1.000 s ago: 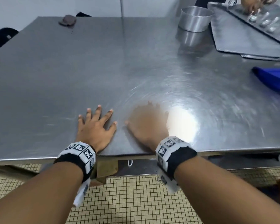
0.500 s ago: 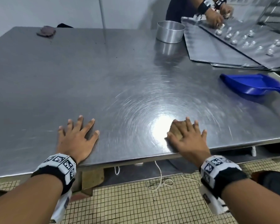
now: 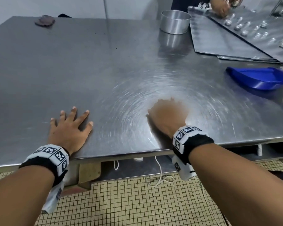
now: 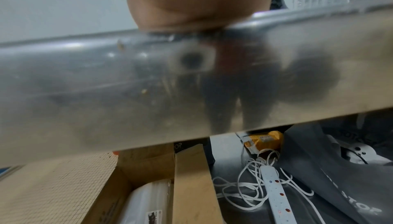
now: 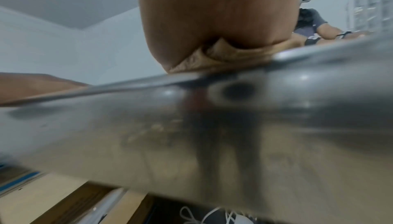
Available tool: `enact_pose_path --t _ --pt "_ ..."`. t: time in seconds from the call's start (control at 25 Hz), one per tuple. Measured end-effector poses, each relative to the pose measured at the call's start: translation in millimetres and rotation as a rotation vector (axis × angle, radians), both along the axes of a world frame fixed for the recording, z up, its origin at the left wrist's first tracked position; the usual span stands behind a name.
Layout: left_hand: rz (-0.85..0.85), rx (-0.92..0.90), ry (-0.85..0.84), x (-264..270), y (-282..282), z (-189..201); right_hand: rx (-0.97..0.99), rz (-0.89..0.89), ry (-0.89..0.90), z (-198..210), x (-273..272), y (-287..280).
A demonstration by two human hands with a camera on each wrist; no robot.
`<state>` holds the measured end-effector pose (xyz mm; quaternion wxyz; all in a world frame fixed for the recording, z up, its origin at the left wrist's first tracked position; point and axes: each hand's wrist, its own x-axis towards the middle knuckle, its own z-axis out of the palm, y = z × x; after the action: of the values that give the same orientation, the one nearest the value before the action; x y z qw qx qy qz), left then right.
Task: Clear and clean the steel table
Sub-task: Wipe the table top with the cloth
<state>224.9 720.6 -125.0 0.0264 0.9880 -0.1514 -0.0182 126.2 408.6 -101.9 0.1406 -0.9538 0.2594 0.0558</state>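
Note:
The steel table (image 3: 104, 62) fills the head view, with swirl marks near its front edge. My left hand (image 3: 69, 128) lies flat on it, fingers spread, holding nothing. My right hand (image 3: 167, 113) is motion-blurred, palm down near the front edge. It presses a tan cloth (image 5: 223, 56) that shows bunched under the palm in the right wrist view. The cloth is hidden under the hand in the head view. A few dark specks (image 3: 116, 48) lie farther back on the table. The left wrist view shows only the heel of my left hand (image 4: 191, 0) on the table edge (image 4: 106, 84).
A blue dustpan (image 3: 258, 79) lies at the right. A round steel tin (image 3: 175, 22) stands at the back beside flat metal trays (image 3: 219, 39), where another person's hand (image 3: 220, 5) works. A dark rag (image 3: 44, 21) sits at the far left corner. Boxes and cables lie under the table.
My right hand slid the cloth to the right, away from the left hand, and has now come partly back to the left and a little farther onto the table. The left hand stays flat.

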Motion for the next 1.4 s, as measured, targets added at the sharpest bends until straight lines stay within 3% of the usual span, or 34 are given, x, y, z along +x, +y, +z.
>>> enact_pose_path --t 0.2,0.36,0.48,0.64,0.84,1.04,1.2,1.4 --pt "0.082 -0.043 0.039 -24.0 -33.4 12.4 -0.024 0.242 -0.001 0.2 -33.1 9.4" --pt "-0.067 -0.120 0.018 -72.2 -128.5 20.3 -0.005 0.346 -0.017 2.9 -84.6 -8.6" --pt "-0.174 -0.137 0.036 -100.6 -202.6 20.2 -0.040 0.300 -0.031 0.6 -120.9 -48.3" --pt "-0.226 -0.078 0.099 -120.8 -266.0 16.2 -0.047 0.104 -0.034 -0.1 -154.9 -138.4" --pt "-0.189 -0.031 0.106 -123.0 -275.9 7.7 -0.037 -0.182 -0.028 -0.1 -145.6 -227.2" --pt "-0.174 -0.028 0.087 -125.3 -278.0 9.2 -0.032 -0.306 -0.026 0.5 -90.6 -231.6" --pt "-0.164 -0.021 0.089 -124.2 -278.8 7.8 -0.012 -0.188 -0.010 3.5 -55.9 -204.2" --pt "-0.152 0.002 0.093 -123.3 -280.8 8.3 0.004 0.125 -0.013 4.4 -52.8 -152.6"
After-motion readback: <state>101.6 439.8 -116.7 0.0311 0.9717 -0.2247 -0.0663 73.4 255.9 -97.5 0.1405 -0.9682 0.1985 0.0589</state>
